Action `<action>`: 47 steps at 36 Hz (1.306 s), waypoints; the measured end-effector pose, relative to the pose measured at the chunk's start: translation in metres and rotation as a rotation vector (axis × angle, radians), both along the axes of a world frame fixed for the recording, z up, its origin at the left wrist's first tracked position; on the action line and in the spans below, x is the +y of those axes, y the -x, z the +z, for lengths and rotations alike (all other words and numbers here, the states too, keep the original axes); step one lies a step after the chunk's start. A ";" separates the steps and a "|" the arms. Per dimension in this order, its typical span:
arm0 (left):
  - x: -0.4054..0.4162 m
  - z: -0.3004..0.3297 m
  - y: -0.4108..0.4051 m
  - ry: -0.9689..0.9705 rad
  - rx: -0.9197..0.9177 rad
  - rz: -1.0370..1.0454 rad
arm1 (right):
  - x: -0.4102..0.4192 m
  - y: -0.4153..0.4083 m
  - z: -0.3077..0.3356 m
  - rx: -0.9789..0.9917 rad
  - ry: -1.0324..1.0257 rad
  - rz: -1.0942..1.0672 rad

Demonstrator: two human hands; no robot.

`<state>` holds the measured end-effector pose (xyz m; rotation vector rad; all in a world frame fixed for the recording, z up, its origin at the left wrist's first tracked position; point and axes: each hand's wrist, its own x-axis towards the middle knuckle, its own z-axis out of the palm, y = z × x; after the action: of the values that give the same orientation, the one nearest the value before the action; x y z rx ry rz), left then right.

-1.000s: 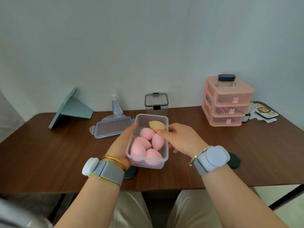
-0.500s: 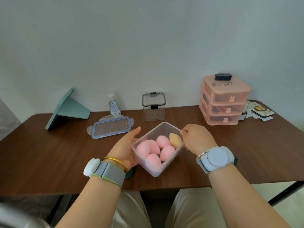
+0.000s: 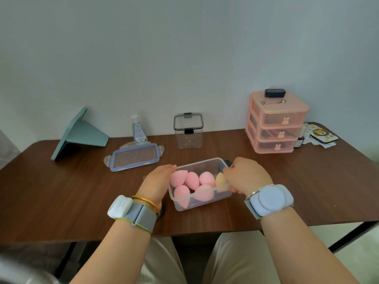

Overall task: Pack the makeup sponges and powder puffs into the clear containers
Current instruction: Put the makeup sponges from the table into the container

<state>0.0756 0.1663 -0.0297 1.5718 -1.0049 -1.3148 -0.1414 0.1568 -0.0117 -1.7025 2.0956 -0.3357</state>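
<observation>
The clear rectangular plastic container (image 3: 202, 198) sits on the brown wooden table (image 3: 61, 197), near the front edge and in the middle, between the two hands. Inside it lie five pink teardrop-shaped makeup sponges (image 3: 192, 180) and one beige teardrop sponge (image 3: 219, 179), which is at the right end of the container. The sponges lie close together and touch each other.

The left hand (image 3: 156, 182) is against the left end of the container; its fingers go around that end, so it seems to hold the box, but the fingertips are hidden behind it. The right hand (image 3: 245, 175) is at the right end, with curled fingers that pinch the rim just beside the beige sponge. A small dark green object (image 3: 226, 163) shows behind the fingers of the right hand; I cannot tell what it is. Both wrists carry a band with a pale sensor unit, and the left wrist also has a gold bangle (image 3: 146, 202).

Behind the container, to the left, the clear flat lid with a blue rim (image 3: 134, 157) lies on the table. Further back stand a small clear bottle with a white cap (image 3: 138, 130) and a tall clear square canister with a dark-framed lid (image 3: 188, 131). At the far left there is a teal stand (image 3: 81, 135), tilted. At the far right stands a pink plastic three-drawer organiser (image 3: 275, 125) with a small black case (image 3: 274, 93) on top.
</observation>
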 end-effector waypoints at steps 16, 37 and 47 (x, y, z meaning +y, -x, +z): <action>-0.005 -0.004 -0.001 0.138 -0.504 -0.129 | 0.000 -0.003 -0.006 0.101 0.086 0.045; -0.010 -0.001 -0.008 0.308 -1.186 -0.351 | -0.003 -0.050 0.006 0.394 0.060 0.345; -0.010 -0.006 -0.009 0.308 -1.156 -0.338 | -0.003 -0.047 0.001 0.304 0.130 0.327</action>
<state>0.0848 0.1563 -0.0358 1.9448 -2.1090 -0.2765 -0.0946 0.1535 -0.0105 -2.2543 1.9788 -0.1195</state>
